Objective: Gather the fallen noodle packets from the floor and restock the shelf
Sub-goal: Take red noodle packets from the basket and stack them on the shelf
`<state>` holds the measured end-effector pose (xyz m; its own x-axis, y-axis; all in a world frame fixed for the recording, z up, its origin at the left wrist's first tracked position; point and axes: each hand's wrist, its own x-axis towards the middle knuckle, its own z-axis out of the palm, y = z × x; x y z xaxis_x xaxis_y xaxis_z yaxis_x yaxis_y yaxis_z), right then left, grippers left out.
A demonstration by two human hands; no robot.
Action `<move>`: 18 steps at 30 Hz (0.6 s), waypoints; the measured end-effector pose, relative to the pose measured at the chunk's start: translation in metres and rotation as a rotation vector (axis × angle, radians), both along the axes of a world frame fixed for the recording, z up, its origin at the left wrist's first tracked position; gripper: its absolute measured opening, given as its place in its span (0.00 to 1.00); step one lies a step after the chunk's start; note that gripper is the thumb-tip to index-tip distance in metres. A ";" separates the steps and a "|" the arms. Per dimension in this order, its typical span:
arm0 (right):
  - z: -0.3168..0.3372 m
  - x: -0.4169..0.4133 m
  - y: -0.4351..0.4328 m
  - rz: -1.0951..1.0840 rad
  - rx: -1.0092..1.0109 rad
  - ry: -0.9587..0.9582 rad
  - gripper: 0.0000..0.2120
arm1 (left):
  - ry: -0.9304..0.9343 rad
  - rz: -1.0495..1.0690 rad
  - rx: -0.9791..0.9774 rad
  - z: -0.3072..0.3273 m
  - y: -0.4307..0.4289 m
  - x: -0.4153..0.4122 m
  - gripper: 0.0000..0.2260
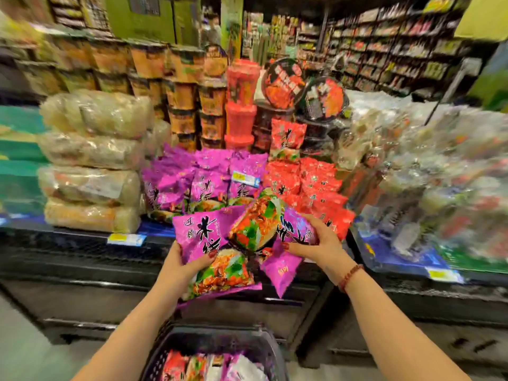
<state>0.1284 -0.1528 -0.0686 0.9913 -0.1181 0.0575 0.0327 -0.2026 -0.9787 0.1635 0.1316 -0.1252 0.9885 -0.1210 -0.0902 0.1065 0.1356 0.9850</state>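
A dark basket at the bottom edge holds more red and purple noodle packets, likely waiting to be shelved. The left hand grips one purple packet by its side. The right hand clutches other purple packets. Both are raised at the front edge of the shelf, probably bound for the purple stack beside the red packets.

- Pale grey smooth floor at lower left.
- Low black metal display shelf, with a yellow-and-blue price tag on its front edge.
- Tall dark stocked shop shelving behind, blurred.
- Green wall panel at upper left.
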 end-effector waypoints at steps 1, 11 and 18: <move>0.008 0.002 -0.003 0.015 0.026 -0.013 0.31 | -0.019 -0.003 -0.023 0.007 -0.005 0.005 0.20; 0.052 0.019 -0.036 0.072 -0.038 -0.023 0.25 | -0.043 -0.076 0.000 0.043 -0.037 0.045 0.47; 0.081 0.082 -0.094 0.034 -0.153 -0.100 0.26 | -0.098 -0.032 0.048 0.054 -0.090 0.100 0.51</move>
